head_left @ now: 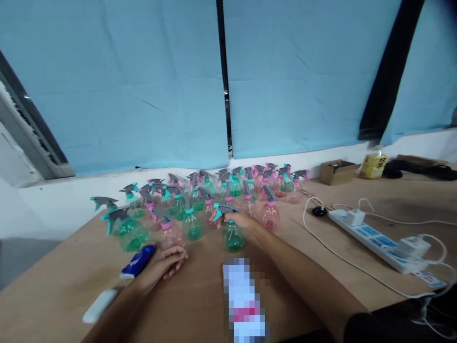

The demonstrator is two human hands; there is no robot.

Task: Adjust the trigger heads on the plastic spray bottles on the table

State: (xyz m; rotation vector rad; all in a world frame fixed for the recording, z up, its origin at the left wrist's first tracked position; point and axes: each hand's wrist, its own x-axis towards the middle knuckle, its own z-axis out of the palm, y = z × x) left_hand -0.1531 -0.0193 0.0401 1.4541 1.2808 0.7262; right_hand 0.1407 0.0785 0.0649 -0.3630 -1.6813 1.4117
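My right hand (237, 219) grips a spray bottle (233, 239) by its neck, just under the grey and turquoise trigger head. The bottle has a clear green, rounded body and stands upright at the front of a cluster. My left hand (173, 261) rests on the table with its fingers loosely stretched out and nothing in them. Right behind it stands a pink spray bottle (172, 234), and farther left a green spray bottle (131, 237). Several more pink and green spray bottles crowd the table behind, partly hiding each other.
A blurred, phone-like bright rectangle (244, 295) lies in front of me. Left are a blue packet (138, 261) and a white rounded object (100, 306). Right are a power strip (373, 242) with cables, a cardboard box (337, 174) and a yellow-labelled bottle (373, 165). Blue curtains (160, 95) hang behind.
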